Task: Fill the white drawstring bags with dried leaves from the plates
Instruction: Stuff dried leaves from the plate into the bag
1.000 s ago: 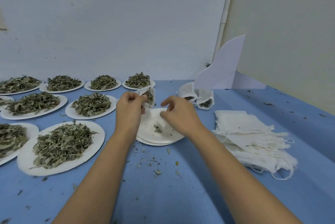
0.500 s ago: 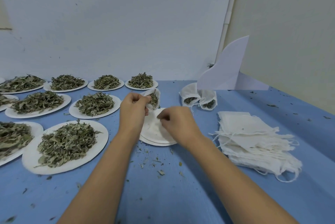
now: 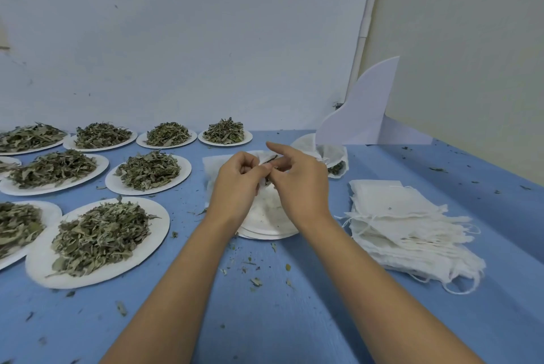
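Observation:
My left hand (image 3: pixel 235 184) grips a small white drawstring bag (image 3: pixel 210 169) by its mouth, above a stack of nearly bare white plates (image 3: pixel 266 231). My right hand (image 3: pixel 297 181) meets it at the bag's opening, thumb and fingers pinching dried leaves there, index finger stretched out. The hands hide most of the bag. Several plates heaped with dried leaves (image 3: pixel 100 234) lie to the left. A pile of flat white bags (image 3: pixel 403 225) lies to the right.
Filled bags (image 3: pixel 335 162) sit behind my right hand, by a white card (image 3: pixel 362 110) leaning at the wall corner. Leaf crumbs (image 3: pixel 256 272) litter the blue table (image 3: pixel 265 319) in front of the plate stack. The wall runs close behind the plates.
My right hand has risen from the bare plate to the bag's mouth with a pinch of leaves. The left hand has stayed on the bag.

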Demonstrator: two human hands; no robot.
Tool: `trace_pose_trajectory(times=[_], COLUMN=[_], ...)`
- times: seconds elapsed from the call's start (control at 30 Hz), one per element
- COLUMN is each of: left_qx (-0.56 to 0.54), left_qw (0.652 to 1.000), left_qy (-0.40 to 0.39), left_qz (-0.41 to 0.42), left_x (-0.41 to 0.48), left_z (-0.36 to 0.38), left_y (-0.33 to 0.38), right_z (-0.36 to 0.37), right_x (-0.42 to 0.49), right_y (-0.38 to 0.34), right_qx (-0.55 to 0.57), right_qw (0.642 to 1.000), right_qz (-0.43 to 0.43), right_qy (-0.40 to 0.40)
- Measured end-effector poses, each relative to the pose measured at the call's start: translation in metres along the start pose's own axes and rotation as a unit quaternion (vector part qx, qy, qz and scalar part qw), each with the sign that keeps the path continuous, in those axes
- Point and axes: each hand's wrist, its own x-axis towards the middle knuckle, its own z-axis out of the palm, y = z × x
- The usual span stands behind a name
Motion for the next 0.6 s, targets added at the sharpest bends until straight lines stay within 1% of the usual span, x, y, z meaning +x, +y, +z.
trace_pose_trajectory(times=[0.1,0.2,0.3,0.4,0.5,0.6], left_qx=[-0.027,-0.034,-0.036,-0.053,-0.085,-0.117], left_qw=[1.0,0.999,0.999,0.997,0.994,0.99], left_qy=[-0.005,0.01,0.03,0.03,0.032,0.047], left_qz=[-0.015,-0.025,-0.027,-0.039,-0.058,-0.07], left_x=[0.001,0.002,0.003,0.003,0.005,0.007], left_z=[-0.001,-0.001,-0.001,-0.001,-0.002,-0.004], left_y=[0.0,-0.002,-0.003,-0.003,-0.003,0.0], right_z=[-0.003,-0.005,-0.006,-0.009,-0.012,-0.016], right_x=[0.002,0.007,0.009,0.011,0.013,0.014], right_y=[0.0,-0.003,-0.005,-0.004,-0.004,-0.009], right_qx=[0.004,0.024,0.06,0.073,0.137,0.247], right_qw=[1.0,0.998,0.995,0.993,0.982,0.954], right_qz=[-0.007,0.019,0.053,0.07,0.108,0.137], right_qy=[-0.026,-0.053,-0.053,-0.053,-0.075,-0.098])
